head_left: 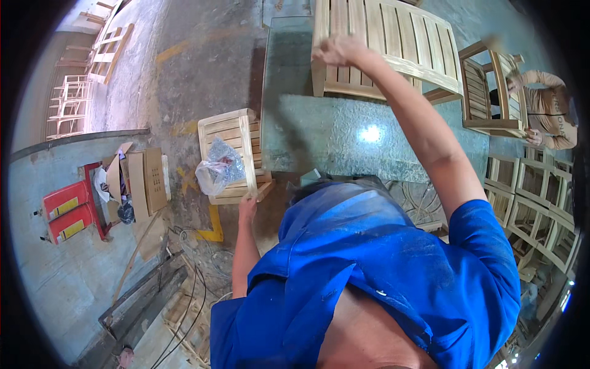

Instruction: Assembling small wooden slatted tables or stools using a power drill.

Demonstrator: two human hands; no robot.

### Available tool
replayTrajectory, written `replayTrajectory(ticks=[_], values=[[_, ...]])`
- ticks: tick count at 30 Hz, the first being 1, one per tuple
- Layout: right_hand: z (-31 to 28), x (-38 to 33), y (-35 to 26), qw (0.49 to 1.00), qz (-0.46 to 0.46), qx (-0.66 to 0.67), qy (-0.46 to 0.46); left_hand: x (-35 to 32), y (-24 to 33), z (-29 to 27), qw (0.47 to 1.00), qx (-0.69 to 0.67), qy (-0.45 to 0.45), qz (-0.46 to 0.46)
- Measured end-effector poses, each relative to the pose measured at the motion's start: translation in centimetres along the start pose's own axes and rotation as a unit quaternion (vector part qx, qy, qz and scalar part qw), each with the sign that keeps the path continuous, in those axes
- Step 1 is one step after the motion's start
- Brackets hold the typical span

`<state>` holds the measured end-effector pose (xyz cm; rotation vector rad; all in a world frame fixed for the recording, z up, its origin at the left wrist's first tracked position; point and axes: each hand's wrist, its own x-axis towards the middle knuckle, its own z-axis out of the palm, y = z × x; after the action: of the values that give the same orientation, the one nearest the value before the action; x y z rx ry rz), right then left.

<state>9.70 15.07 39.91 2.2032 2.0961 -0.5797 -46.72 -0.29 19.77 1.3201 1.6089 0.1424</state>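
At the lower right corner of a small slatted wooden stool (224, 132), my left hand (247, 208) is closed on the frame's end. A clear plastic bag (219, 168) with something indistinct inside lies on its slats. My right arm reaches far forward, so that my right hand (339, 50) is over the left end of a large slatted wooden bench (393, 31). Motion blurs the right hand's fingers, and whether they touch the wood I cannot tell. The bench stands on a smooth greenish work surface (344, 132).
Another person (547, 114) at the far right handles a wooden chair frame (476, 92). Stacked wooden frames (531, 197) stand below them. To the left are an opened cardboard box (147, 184) and a red box (70, 209). Black cables (200, 286) trail on the floor at lower left.
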Motion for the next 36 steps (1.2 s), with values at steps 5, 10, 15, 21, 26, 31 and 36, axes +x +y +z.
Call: replayTrajectory(ticks=[5,10,15,21,26,31,36], values=[[-3.2,0.4,-3.3,0.994,0.054,0.017,-0.091,0.5,-3.3,1.9,0.994,0.048,-0.051,-0.084],[1.6,-1.9,-1.4,0.979,-0.058,-0.062,0.186,1.8,-6.3,4.3,0.995,0.091,-0.036,-0.023],[-4.0,-4.1,4.9,0.976,0.084,0.174,0.098,3.3,-5.4,4.4,0.993,-0.048,-0.069,0.080],[-0.1,-15.1,23.1,0.956,0.266,-0.093,0.079,4.7,9.0,3.8,0.974,0.101,-0.118,0.164],[0.0,-18.5,22.2,0.915,0.350,0.086,0.180,4.7,17.0,4.6,0.980,-0.040,-0.069,0.184],[0.9,-22.0,24.8,0.888,0.411,0.163,0.125,3.4,31.1,7.9,0.945,0.044,-0.029,0.324],[1.1,-25.8,22.7,0.907,0.374,0.105,0.163,1.9,43.9,12.8,0.789,0.235,0.083,0.561]])
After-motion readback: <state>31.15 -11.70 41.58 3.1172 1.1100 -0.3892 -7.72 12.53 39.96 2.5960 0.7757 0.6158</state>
